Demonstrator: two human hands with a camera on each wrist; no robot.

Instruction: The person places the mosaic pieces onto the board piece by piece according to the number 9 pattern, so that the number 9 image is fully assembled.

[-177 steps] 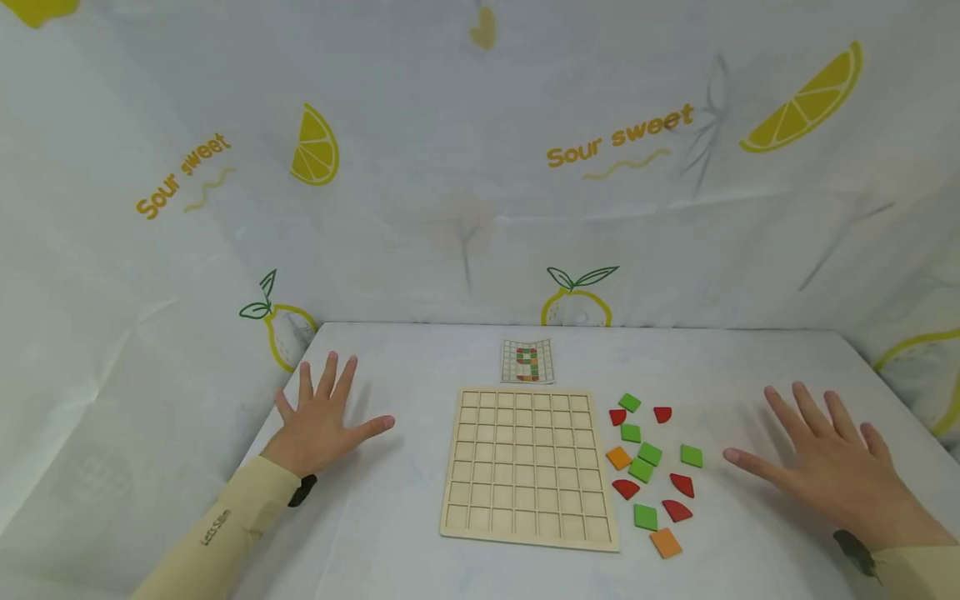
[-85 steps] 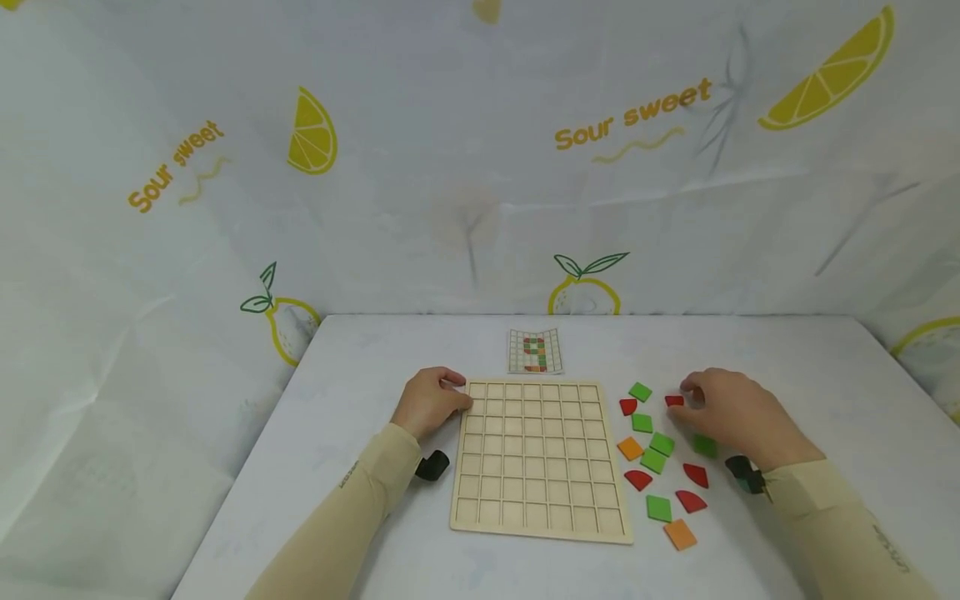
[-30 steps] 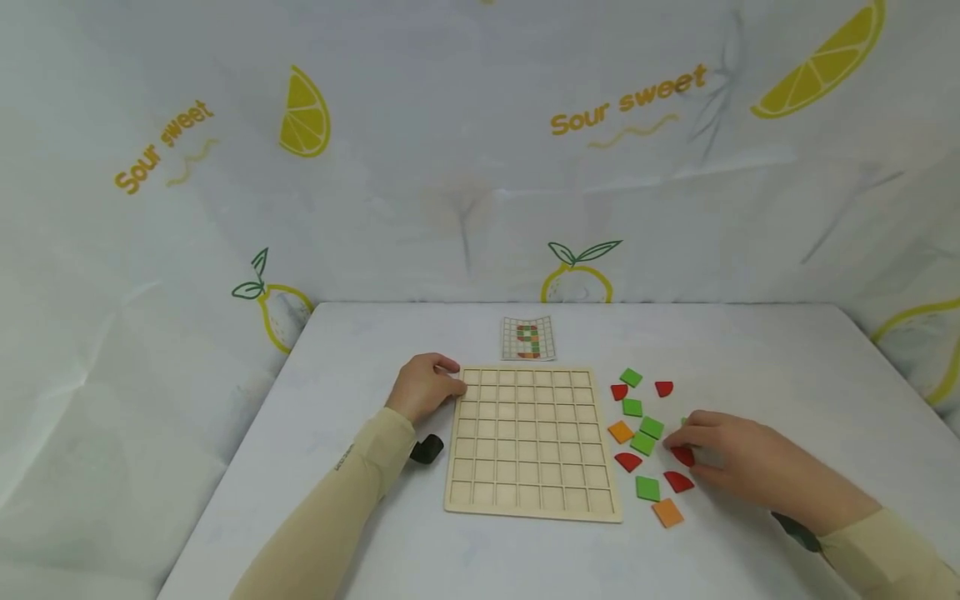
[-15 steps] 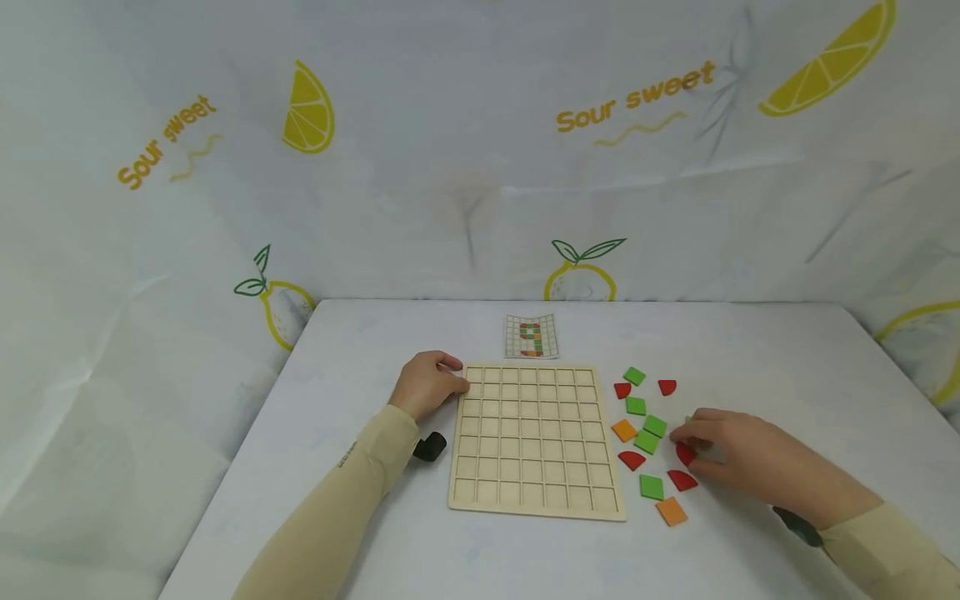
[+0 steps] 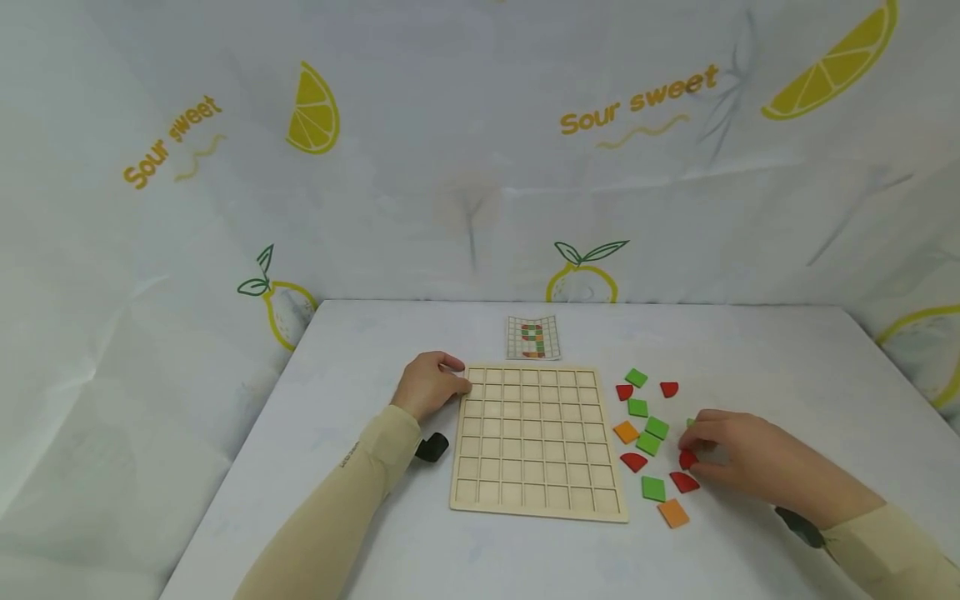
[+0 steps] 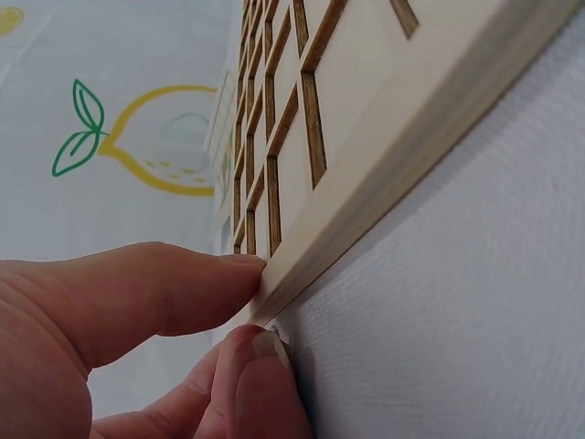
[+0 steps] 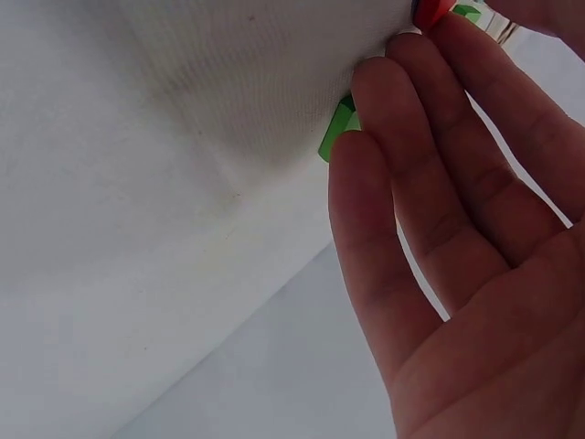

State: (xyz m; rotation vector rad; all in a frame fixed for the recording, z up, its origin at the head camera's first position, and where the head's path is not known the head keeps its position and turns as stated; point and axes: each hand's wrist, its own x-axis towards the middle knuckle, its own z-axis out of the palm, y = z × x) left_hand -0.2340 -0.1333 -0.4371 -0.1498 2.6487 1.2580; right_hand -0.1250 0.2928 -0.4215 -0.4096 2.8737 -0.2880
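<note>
A pale wooden grid board (image 5: 540, 512) lies flat on the table. My left hand (image 5: 426, 387) holds its upper left edge; in the left wrist view the thumb (image 6: 174, 288) rests on the rim, and the curled fingers (image 6: 265, 393) meet the side below. Right of the board, my right hand (image 5: 765, 462) pinches a red quarter-circle tile (image 5: 687, 459) between thumb and index finger, at table level. That red tile (image 7: 430, 11) shows only partly at the top of the right wrist view. Behind the other fingers sits a green square tile (image 7: 340, 128), partly hidden.
Loose tiles lie between the board and my right hand: green squares (image 5: 653, 489), orange squares (image 5: 673, 513) and red quarter-circles (image 5: 633, 462). A small printed card (image 5: 533, 337) with a coloured grid pattern lies behind the board. A lemon-print cloth (image 5: 465, 167) hangs behind the table.
Both hands were spread wide apart at first. The left came to the board's edge. The right reached the far red tile, left it, and moved nearer to another, which has turned slightly in its fingers.
</note>
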